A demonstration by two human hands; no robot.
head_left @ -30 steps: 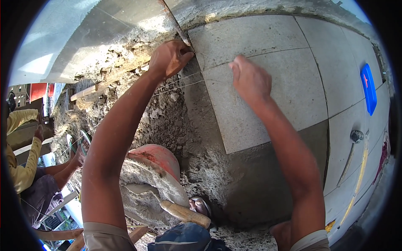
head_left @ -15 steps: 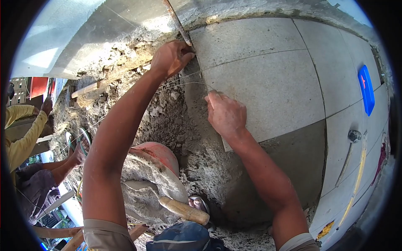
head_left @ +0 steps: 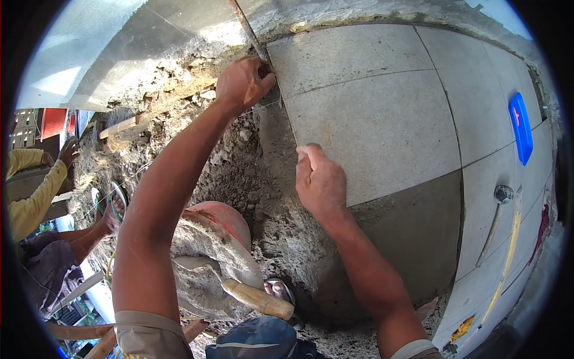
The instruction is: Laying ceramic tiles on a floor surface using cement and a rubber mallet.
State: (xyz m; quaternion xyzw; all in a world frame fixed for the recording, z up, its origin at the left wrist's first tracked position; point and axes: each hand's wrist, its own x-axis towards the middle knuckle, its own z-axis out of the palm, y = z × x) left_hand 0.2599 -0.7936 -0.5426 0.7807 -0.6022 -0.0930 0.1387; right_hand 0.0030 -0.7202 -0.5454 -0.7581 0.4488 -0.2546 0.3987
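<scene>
My left hand point(head_left: 245, 84) is closed at the foot of a rusty metal rod point(head_left: 246, 27), beside the far left corner of the laid floor tiles. What its curled fingers hold is hidden. Nearer to me, my right hand point(head_left: 321, 179) pinches at the left edge of a large grey tile point(head_left: 371, 125). A thin string ran into these fingers a moment ago; against the tile edge it is now hard to make out. Left of that edge lie smoothed mortar and rough, crumbly ground point(head_left: 239, 161).
A mortar-caked bucket point(head_left: 218, 221) holds a wooden-handled trowel point(head_left: 260, 299), near my foot. On the right-hand tiles lie a blue tray point(head_left: 521, 128), a mallet point(head_left: 499, 209) and a yellow strip point(head_left: 508, 257). Another person in yellow sleeves point(head_left: 39, 197) is at the left.
My right hand has moved toward me along the tile edge, and the slack string loop between my hands has gone. My left hand stays by the rod.
</scene>
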